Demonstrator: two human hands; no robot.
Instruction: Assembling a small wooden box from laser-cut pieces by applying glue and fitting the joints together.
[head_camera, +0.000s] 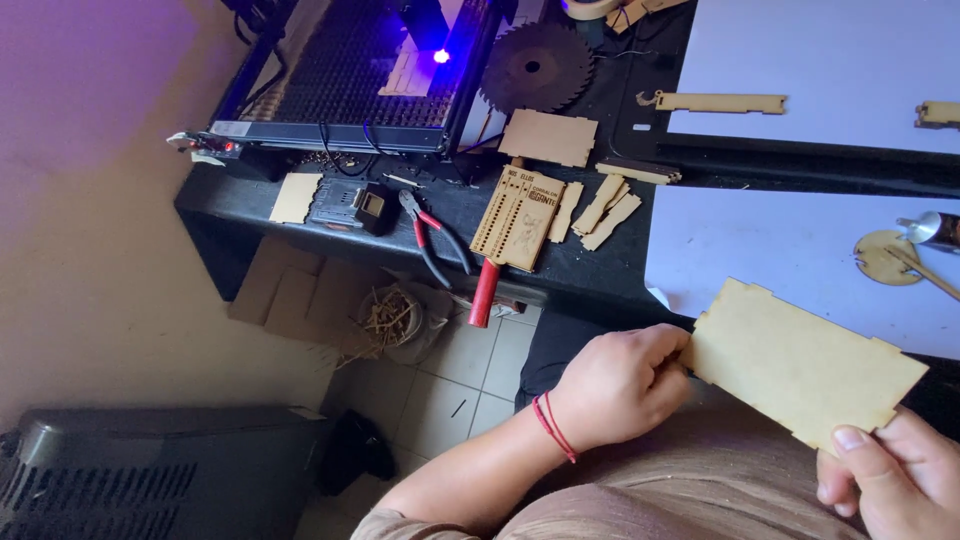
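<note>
The left hand (622, 385) and right hand (900, 475) each grip an edge of a notched wooden panel (805, 365) above the lap.

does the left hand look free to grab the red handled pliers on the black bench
Probably not right now: the left hand is gripping the notched wooden panel. The pliers lie uncovered, though, with nothing between.

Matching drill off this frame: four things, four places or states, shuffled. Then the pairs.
1 notched wooden panel
2 pliers
3 saw blade
4 round wooden disc

A on the white sheet, far right
B held between both hands
C on the dark bench, red and black handles
D beside the laser engraver, toothed

Pairs: 1-B, 2-C, 3-D, 4-A
</note>
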